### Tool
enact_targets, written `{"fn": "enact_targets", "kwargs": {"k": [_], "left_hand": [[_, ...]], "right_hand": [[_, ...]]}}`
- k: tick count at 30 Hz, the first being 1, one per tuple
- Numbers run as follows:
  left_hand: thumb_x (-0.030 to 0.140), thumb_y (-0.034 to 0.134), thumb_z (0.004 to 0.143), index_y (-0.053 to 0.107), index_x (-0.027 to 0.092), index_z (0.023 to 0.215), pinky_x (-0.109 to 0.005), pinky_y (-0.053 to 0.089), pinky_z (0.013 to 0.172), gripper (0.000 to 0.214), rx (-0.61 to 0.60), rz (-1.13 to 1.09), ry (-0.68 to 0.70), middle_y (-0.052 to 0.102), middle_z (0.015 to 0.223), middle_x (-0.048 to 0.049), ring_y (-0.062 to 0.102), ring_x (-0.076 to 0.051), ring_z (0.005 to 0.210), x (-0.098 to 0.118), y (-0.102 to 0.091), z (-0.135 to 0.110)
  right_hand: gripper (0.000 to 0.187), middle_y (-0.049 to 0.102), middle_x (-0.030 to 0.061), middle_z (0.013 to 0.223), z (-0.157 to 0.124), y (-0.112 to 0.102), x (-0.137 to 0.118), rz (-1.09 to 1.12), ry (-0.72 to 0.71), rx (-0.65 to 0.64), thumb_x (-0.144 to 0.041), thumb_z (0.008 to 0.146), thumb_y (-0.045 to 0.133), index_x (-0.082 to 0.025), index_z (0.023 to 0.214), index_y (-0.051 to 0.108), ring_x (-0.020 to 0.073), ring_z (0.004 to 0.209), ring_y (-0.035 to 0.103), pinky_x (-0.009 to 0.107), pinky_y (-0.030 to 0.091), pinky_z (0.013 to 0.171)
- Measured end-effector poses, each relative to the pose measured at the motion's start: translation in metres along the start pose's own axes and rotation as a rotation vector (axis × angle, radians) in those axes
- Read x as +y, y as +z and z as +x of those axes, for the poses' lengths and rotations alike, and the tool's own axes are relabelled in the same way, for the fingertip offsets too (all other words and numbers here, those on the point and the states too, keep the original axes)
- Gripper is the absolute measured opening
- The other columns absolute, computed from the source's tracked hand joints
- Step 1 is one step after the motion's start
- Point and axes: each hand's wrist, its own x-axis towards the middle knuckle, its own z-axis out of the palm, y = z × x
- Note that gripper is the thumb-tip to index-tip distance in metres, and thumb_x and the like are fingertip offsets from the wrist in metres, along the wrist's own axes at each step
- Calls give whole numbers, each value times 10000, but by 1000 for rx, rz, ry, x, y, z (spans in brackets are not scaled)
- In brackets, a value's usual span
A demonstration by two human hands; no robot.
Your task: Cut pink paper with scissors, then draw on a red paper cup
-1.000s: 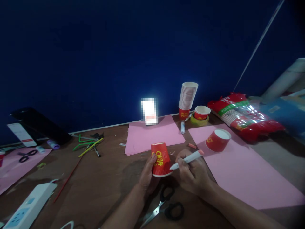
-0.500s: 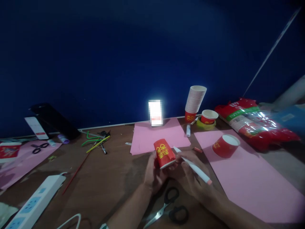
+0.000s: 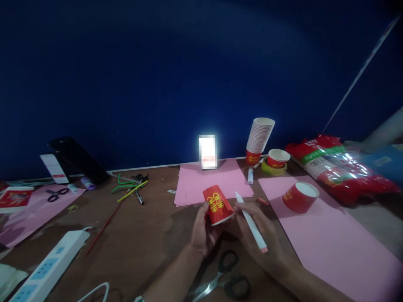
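A red paper cup (image 3: 218, 205) with yellow lettering is tilted in my left hand (image 3: 203, 233), its white rim turned down toward me. My fingers wrap around its side and underneath. My right hand (image 3: 260, 235) is closed on a white marker (image 3: 253, 226) whose pale tip points up and away; the pinkish end is toward me. The right fingertips are close to the cup's right side, and I cannot tell whether they touch it. Black-handled scissors (image 3: 228, 277) lie open on the table just below both hands.
Pink paper (image 3: 220, 176) lies behind the cup, under a bright phone (image 3: 208, 152). Another pink sheet (image 3: 333, 239) bears a red cup (image 3: 300, 198). Stacked cups (image 3: 260, 136) and a red plastic bag (image 3: 340, 167) stand at the back right. A power strip (image 3: 50, 268) is at left.
The marker has swung to a steeper angle in my right hand, its pinkish end moving left. The cup has tipped slightly. The whole view has shifted a little.
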Motion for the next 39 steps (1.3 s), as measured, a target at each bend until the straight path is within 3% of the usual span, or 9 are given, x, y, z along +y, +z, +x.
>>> {"fn": "enact_targets", "kwargs": {"k": [5, 13, 20, 24, 31, 39], "left_hand": [[335, 554, 851, 594, 105, 1110, -384, 501, 901, 348, -86, -11, 13, 692, 999, -101, 646, -231, 951, -1, 1, 0], [428, 510, 871, 590, 95, 1165, -415, 460, 961, 451, -168, -24, -3, 660, 1126, -139, 609, -264, 1052, -2, 2, 0], [375, 527, 870, 587, 89, 1172, -400, 473, 945, 421, -66, -11, 8, 691, 1057, -129, 647, -233, 963, 0, 2, 0], [384, 578, 843, 562, 105, 1200, -406, 471, 946, 454, -70, 9, 22, 680, 1086, -131, 645, -246, 976, -1, 0, 0], [351, 660, 791, 610, 146, 1098, -352, 488, 900, 373, 2, 100, 156, 695, 1053, -90, 656, -207, 931, -3, -5, 2], [322, 714, 744, 653, 194, 1024, -293, 490, 848, 314, 5, 178, 258, 710, 1002, -43, 660, -174, 891, -5, -3, 3]], "right_hand": [[339, 642, 65, 1015, -1, 5, 5, -40, -120, -34, -96, 846, 587, -250, 1143, 539, 208, 932, 624, 357, 536, 793], [245, 643, 82, 974, 3, 3, 7, -68, -74, -34, -113, 863, 541, -224, 1079, 574, 217, 907, 639, 346, 550, 756], [247, 637, 88, 994, 1, 3, 14, -61, -55, -46, -145, 875, 533, -226, 1107, 563, 220, 924, 635, 357, 552, 773], [254, 639, 83, 1012, 0, 3, 17, -90, -45, -65, -136, 877, 532, -229, 1112, 559, 215, 936, 636, 364, 539, 802], [268, 653, 78, 1020, 3, 3, 13, -97, -40, -73, -170, 846, 595, -222, 1106, 557, 215, 930, 652, 340, 553, 788], [248, 663, 92, 1014, 5, 3, 10, -105, -36, -66, -164, 855, 567, -224, 1096, 576, 223, 913, 661, 342, 560, 771]]}}
